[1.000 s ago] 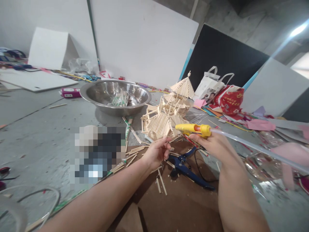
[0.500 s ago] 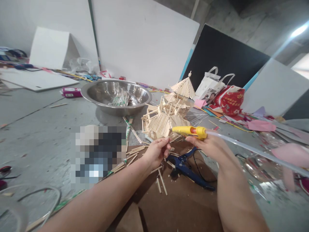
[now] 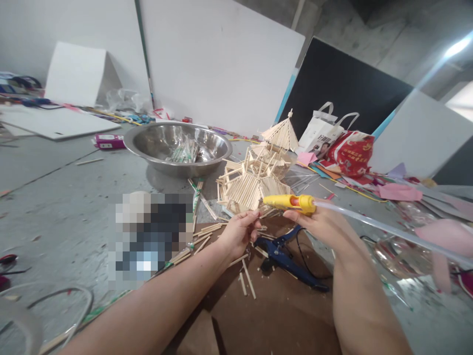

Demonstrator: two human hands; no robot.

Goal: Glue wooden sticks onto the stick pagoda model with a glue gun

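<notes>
My right hand [image 3: 314, 214] is wrapped around a yellow glue gun [image 3: 286, 201], with a long clear glue stick [image 3: 369, 221] running out of its back. The nozzle points left, just above the fingertips of my left hand [image 3: 244, 227]. Those fingers are pinched on a thin wooden stick [image 3: 266, 214], partly hidden by the hand. Right behind the hands stands a tiered pagoda model [image 3: 246, 191] built of wooden sticks, with a pointed roof on top. A blue plier-like cutter [image 3: 286, 256] lies below the hands on a brown board [image 3: 281, 315].
Loose sticks [image 3: 248, 278] are scattered on the board. A steel basin [image 3: 148, 155] with wrapped stick bundles [image 3: 185, 150] stands behind at the left. A white bag [image 3: 320, 130], a red bag [image 3: 351, 154] and coloured paper lie at the back right. A blurred patch covers the left foreground.
The glue gun has shifted very slightly; its nozzle stays close to my left fingertips. Otherwise the hands and the model look the same.
</notes>
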